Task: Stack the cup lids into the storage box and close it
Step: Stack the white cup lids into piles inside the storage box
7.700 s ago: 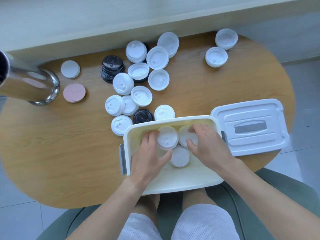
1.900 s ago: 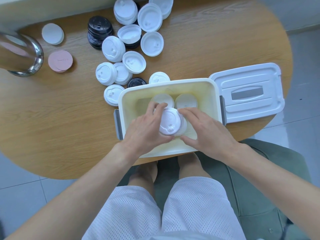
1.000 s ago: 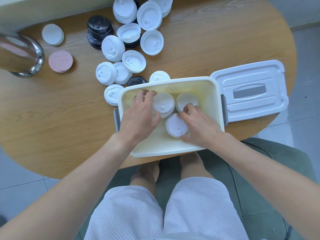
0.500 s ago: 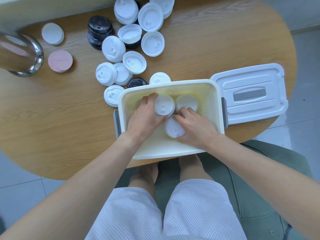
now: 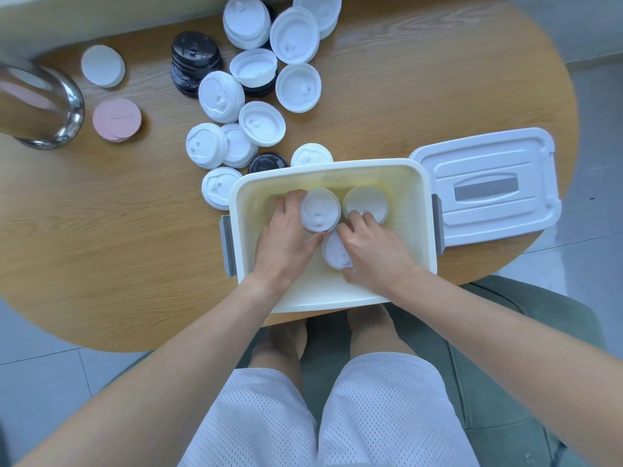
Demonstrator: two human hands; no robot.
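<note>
Head view: two bare hands are arranging white cup lids inside an open storage box.

The storage box (image 5: 418, 203) is sitting at the near edge of the tabletop (image 5: 101, 247), and every place here is given from it. Inside it, the left hand (image 5: 286, 241) is curling its fingers (image 5: 290, 198) around the far-left lid stack (image 5: 319, 210); the right hand (image 5: 371, 252) is closing its fingers (image 5: 354, 222) over the near lid stack (image 5: 333, 252), with a third stack (image 5: 365, 202) standing just beyond. The box cover (image 5: 488, 187) is lying flat directly right of the box. Loose lids (image 5: 263, 123) are lying scattered beyond its far-left corner, a black stack (image 5: 195, 62) among them. A metal vessel (image 5: 40, 106) is standing well off to the left.
</note>
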